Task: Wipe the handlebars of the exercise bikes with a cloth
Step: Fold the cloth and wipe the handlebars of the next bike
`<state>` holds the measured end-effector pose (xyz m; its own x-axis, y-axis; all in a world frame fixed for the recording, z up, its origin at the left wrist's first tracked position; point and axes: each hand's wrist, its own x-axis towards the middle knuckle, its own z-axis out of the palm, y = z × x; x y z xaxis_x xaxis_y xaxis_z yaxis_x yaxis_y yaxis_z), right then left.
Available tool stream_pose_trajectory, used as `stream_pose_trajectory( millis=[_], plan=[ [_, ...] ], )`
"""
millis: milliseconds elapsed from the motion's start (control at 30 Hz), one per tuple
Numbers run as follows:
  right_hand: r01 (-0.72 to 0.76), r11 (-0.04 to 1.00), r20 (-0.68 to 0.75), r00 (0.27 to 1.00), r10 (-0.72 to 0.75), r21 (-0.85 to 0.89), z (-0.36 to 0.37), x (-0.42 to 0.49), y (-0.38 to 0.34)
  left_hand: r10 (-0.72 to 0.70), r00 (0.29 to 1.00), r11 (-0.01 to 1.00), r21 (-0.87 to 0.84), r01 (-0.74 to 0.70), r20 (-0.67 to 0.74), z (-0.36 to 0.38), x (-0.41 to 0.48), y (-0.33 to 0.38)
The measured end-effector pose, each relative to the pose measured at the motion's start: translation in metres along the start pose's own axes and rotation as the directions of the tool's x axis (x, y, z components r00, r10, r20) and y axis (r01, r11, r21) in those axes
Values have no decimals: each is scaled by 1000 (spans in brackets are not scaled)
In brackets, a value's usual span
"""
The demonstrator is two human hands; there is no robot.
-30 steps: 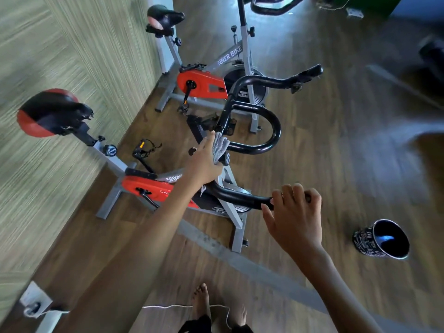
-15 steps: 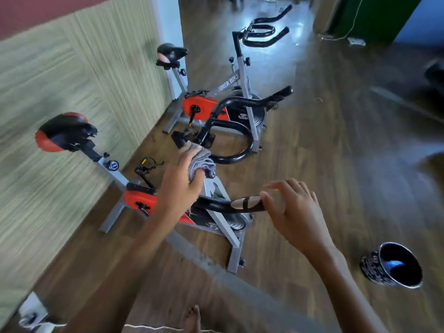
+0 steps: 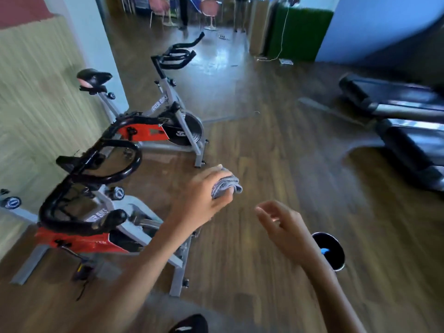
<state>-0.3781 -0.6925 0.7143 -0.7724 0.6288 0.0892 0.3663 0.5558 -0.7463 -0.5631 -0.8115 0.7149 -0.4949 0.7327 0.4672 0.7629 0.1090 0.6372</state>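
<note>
Two grey-and-red exercise bikes stand along the left wall. The near bike's black handlebars (image 3: 96,169) loop at the left, with one end grip (image 3: 115,218) pointing toward me. The far bike's handlebars (image 3: 179,55) rise behind it. My left hand (image 3: 204,193) is off the bars, out over the floor to their right, closed around a bunched grey cloth (image 3: 225,185). My right hand (image 3: 281,227) hangs loose in the air further right, fingers apart, holding nothing.
A dark patterned cup (image 3: 332,252) stands on the wooden floor just right of my right wrist. Treadmills (image 3: 396,111) lie at the right. A green panel (image 3: 300,30) and chairs stand at the back. A black pedal (image 3: 83,271) juts low left.
Both hands have come off the near bike's handlebars. The left hand with the cloth moved right, away from the bars, and the view swung up and to the right.
</note>
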Motion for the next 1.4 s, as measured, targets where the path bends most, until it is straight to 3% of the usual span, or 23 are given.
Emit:
stream_pose_trajectory(
  millis=[100, 267, 500, 667, 900, 1000, 1133, 1333, 1400],
  plan=[
    [-65, 998, 11, 998, 65, 12, -16, 6, 33, -14, 996, 1000, 4, 14, 86, 45, 9, -8],
    [-126, 992, 90, 988, 124, 18, -27, 55, 76, -58, 986, 984, 178, 30, 156, 99, 38, -37],
    [-143, 989, 209, 967, 145, -23, -32, 194, 116, -148, 988, 982, 129, 141, 45, 154, 128, -105],
    [-60, 998, 259, 964, 66, -34, -28, 301, 123, -268, 961, 963, -33, 266, -66, 168, 196, -153],
    [78, 995, 449, 888, -101, 69, 6, 431, 118, -397, 899, 909, 54, 413, -183, 159, 248, -204],
    [172, 978, 551, 809, -207, 116, 29, 487, 107, -494, 831, 840, 106, 532, -256, 149, 261, -222],
    [295, 930, 673, 645, -363, 219, 56, 561, 90, -526, 732, 760, 148, 633, -433, 139, 282, -234],
    [422, 811, 778, 307, -548, 405, 79, 654, 55, -539, 378, 531, 45, 846, -753, 157, 311, -231],
    [471, 762, 807, 159, -568, 444, 97, 675, 44, -494, 274, 473, 9, 881, -825, 165, 318, -225]
  ],
)
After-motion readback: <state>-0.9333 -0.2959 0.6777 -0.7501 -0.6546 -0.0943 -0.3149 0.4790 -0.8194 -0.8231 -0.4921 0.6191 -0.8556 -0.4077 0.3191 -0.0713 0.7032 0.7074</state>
